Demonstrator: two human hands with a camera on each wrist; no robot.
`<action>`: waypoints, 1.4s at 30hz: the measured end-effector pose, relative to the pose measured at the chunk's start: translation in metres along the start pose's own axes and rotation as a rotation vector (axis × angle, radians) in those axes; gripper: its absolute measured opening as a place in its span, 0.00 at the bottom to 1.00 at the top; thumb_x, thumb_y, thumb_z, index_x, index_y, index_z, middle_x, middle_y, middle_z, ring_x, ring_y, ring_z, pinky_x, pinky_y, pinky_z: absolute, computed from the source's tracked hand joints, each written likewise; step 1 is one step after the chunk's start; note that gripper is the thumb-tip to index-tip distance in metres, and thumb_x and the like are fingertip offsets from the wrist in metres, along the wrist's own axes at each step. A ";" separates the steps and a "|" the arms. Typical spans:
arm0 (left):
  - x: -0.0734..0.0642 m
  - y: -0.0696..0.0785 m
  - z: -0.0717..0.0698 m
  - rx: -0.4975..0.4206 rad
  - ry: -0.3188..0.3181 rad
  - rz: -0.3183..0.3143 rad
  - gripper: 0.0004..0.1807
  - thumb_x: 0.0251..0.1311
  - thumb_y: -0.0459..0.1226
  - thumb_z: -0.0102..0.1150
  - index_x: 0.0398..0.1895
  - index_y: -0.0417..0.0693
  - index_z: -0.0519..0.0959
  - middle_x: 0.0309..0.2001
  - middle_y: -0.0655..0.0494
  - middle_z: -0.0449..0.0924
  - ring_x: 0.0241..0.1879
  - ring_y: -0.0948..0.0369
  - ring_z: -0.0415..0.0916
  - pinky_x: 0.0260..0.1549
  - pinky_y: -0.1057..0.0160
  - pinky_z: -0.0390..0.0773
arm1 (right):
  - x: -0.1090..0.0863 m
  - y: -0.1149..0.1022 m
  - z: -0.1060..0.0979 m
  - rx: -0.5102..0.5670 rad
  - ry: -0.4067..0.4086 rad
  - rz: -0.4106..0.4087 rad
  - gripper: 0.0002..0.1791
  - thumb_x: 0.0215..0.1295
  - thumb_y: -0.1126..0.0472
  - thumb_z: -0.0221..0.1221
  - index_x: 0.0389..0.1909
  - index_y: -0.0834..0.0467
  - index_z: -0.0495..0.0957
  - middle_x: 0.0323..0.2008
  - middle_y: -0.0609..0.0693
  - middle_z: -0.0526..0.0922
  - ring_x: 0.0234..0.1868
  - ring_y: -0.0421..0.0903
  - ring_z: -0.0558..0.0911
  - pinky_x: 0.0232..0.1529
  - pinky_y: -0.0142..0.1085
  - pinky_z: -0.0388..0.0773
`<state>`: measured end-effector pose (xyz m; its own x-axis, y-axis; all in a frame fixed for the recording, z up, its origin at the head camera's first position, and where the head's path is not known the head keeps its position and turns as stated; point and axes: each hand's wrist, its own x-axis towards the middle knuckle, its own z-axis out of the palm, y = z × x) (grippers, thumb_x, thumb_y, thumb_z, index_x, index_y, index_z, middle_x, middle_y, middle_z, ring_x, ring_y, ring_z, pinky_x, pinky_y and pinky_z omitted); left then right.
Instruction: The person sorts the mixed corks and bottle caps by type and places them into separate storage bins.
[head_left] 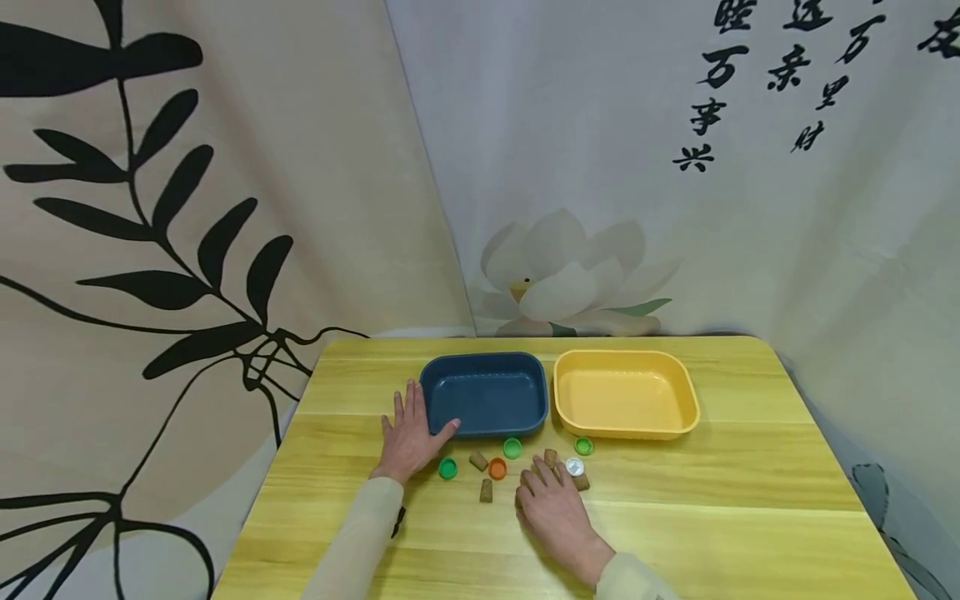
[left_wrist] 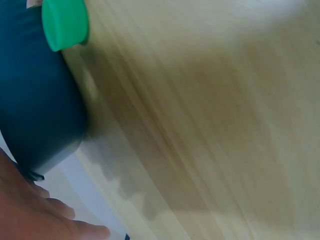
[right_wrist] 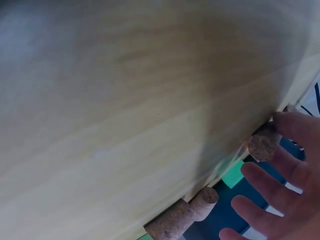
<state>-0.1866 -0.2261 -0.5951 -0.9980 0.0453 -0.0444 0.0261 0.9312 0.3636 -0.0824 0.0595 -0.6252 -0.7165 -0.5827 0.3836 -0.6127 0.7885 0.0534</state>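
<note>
In the head view my left hand (head_left: 411, 437) rests against the left side of the blue tray (head_left: 486, 434), fingers straight and thumb along its front edge. The left wrist view shows those fingers (left_wrist: 47, 212) beside the tray wall. My right hand (head_left: 553, 510) hovers low over the table, fingers loosely bent. A cork (head_left: 551, 457) shows just past its fingertips, with a white bottle cap (head_left: 574, 467) and another cork (head_left: 582, 482) to their right. In the right wrist view a cork (right_wrist: 263, 144) appears between thumb and index finger; I see no grip on it.
A yellow tray (head_left: 628, 434) stands right of the blue one. Green caps (head_left: 512, 448) lie in front of the trays, one (head_left: 447, 468) near my left hand. An orange cap (head_left: 497, 469) lies between corks (head_left: 486, 491). Printed curtains hang behind the table (head_left: 750, 517).
</note>
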 end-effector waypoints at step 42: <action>0.011 0.008 0.006 0.020 0.035 -0.003 0.57 0.68 0.65 0.51 0.83 0.36 0.43 0.84 0.41 0.35 0.80 0.37 0.40 0.69 0.24 0.50 | 0.086 0.052 -0.027 0.226 0.161 0.255 0.11 0.67 0.54 0.70 0.45 0.53 0.85 0.59 0.55 0.83 0.69 0.62 0.74 0.64 0.61 0.71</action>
<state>-0.1969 -0.2160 -0.5978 -0.9995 0.0300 -0.0132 0.0236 0.9383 0.3451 -0.1672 0.0560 -0.5649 -0.8049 -0.3207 0.4993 -0.4925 0.8303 -0.2606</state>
